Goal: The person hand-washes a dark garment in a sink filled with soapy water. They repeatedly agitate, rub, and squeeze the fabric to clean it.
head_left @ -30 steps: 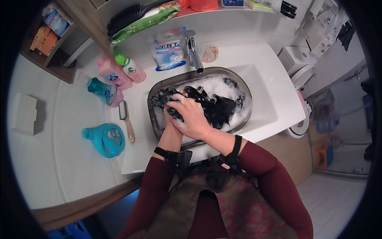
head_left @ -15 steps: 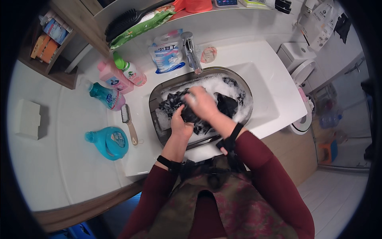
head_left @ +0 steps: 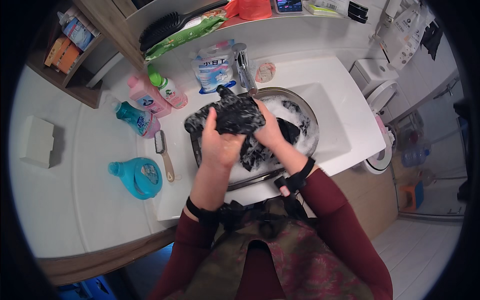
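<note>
Our left hand [head_left: 223,146] and right hand [head_left: 270,131] clutch foam-streaked, bunched black cloth [head_left: 234,114]; slipperiness could make us drop it.

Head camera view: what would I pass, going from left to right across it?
White box, teal jug, scrubbing brush, left hand, right hand, toilet. The foamy black cloth overlaps both hands, so I leave it out.
</note>
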Action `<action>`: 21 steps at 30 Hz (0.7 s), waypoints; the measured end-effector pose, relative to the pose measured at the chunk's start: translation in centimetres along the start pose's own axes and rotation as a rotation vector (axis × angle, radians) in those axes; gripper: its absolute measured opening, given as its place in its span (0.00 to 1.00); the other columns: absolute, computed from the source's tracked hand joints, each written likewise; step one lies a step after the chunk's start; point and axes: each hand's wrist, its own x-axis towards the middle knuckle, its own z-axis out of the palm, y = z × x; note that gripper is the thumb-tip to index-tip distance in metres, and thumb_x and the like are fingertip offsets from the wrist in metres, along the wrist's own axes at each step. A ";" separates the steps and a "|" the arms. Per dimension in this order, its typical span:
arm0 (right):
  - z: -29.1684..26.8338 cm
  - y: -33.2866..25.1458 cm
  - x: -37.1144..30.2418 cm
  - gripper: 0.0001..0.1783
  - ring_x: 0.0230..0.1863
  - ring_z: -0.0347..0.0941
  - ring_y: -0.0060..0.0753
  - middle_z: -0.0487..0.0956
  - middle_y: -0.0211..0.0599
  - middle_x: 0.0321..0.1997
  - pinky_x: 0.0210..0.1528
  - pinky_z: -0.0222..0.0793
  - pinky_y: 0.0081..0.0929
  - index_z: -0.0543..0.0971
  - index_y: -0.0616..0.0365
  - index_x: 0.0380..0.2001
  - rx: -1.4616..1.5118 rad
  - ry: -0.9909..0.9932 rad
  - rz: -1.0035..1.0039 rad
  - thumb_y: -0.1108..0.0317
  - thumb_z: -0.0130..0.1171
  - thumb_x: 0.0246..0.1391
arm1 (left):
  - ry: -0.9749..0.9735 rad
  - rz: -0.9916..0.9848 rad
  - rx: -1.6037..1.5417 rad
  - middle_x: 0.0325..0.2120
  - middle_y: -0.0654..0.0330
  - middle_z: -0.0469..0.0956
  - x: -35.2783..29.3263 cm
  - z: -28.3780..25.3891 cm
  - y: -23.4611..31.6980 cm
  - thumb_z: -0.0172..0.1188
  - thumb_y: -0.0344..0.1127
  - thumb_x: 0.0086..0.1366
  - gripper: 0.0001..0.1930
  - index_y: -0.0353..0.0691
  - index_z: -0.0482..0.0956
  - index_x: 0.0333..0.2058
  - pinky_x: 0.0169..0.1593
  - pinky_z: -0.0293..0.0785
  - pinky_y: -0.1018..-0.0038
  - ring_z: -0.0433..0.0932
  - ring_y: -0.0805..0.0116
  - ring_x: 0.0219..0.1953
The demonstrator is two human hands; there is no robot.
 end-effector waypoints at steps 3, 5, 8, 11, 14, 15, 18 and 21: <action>-1.5 -0.1 3.2 0.23 0.47 0.81 0.44 0.83 0.48 0.44 0.52 0.73 0.32 0.77 0.60 0.50 0.098 -0.378 0.177 0.66 0.67 0.52 | -0.035 0.073 0.123 0.52 0.53 0.78 0.8 -1.0 2.3 0.49 0.55 0.73 0.25 0.39 0.75 0.53 0.63 0.69 0.56 0.76 0.55 0.55; -2.5 -0.6 5.0 0.20 0.45 0.80 0.37 0.84 0.46 0.43 0.52 0.73 0.31 0.80 0.61 0.46 0.073 -0.561 0.195 0.60 0.67 0.53 | 0.086 0.114 0.188 0.52 0.59 0.77 1.4 -2.5 2.6 0.52 0.62 0.70 0.29 0.44 0.73 0.55 0.64 0.63 0.58 0.73 0.60 0.56; -3.4 -1.5 6.8 0.26 0.46 0.80 0.40 0.84 0.45 0.43 0.53 0.71 0.33 0.82 0.55 0.46 0.213 -0.743 0.083 0.47 0.67 0.52 | 0.251 0.274 0.603 0.54 0.66 0.70 2.0 -4.7 1.6 0.54 0.71 0.63 0.37 0.48 0.67 0.59 0.66 0.49 0.56 0.63 0.67 0.60; -3.3 -1.9 7.2 0.35 0.49 0.79 0.44 0.84 0.48 0.45 0.55 0.70 0.35 0.82 0.57 0.48 -0.026 -0.976 0.263 0.37 0.66 0.48 | -0.111 0.130 0.261 0.55 0.58 0.75 3.1 -5.7 1.2 0.48 0.75 0.63 0.40 0.45 0.73 0.57 0.64 0.64 0.52 0.73 0.58 0.58; -2.2 -2.0 6.3 0.46 0.53 0.77 0.47 0.82 0.52 0.49 0.59 0.68 0.35 0.77 0.63 0.55 -0.119 -1.104 0.341 0.34 0.67 0.45 | 0.087 -0.004 0.107 0.48 0.55 0.81 3.8 -6.6 1.6 0.53 0.56 0.67 0.26 0.40 0.79 0.50 0.55 0.76 0.55 0.81 0.55 0.48; -1.7 -1.9 5.7 0.43 0.54 0.77 0.47 0.82 0.51 0.48 0.59 0.68 0.36 0.76 0.62 0.56 -0.050 -1.077 0.366 0.39 0.67 0.47 | 0.198 -0.028 0.123 0.47 0.55 0.82 4.1 -7.0 1.8 0.55 0.48 0.67 0.20 0.39 0.79 0.49 0.54 0.77 0.55 0.82 0.55 0.46; 0.1 -2.1 3.0 0.30 0.58 0.74 0.46 0.79 0.46 0.56 0.60 0.69 0.35 0.73 0.58 0.59 0.102 -0.498 0.297 0.66 0.63 0.52 | 0.225 0.039 0.085 0.43 0.55 0.82 4.6 -8.8 1.7 0.56 0.39 0.62 0.16 0.39 0.80 0.46 0.54 0.77 0.54 0.82 0.54 0.45; 1.9 -2.8 0.1 0.31 0.57 0.73 0.48 0.76 0.48 0.57 0.60 0.69 0.37 0.72 0.53 0.61 0.013 -0.353 -0.008 0.68 0.60 0.50 | 0.258 0.097 0.062 0.39 0.59 0.83 5.4 -10.5 0.7 0.56 0.42 0.61 0.13 0.42 0.80 0.41 0.50 0.78 0.58 0.81 0.58 0.44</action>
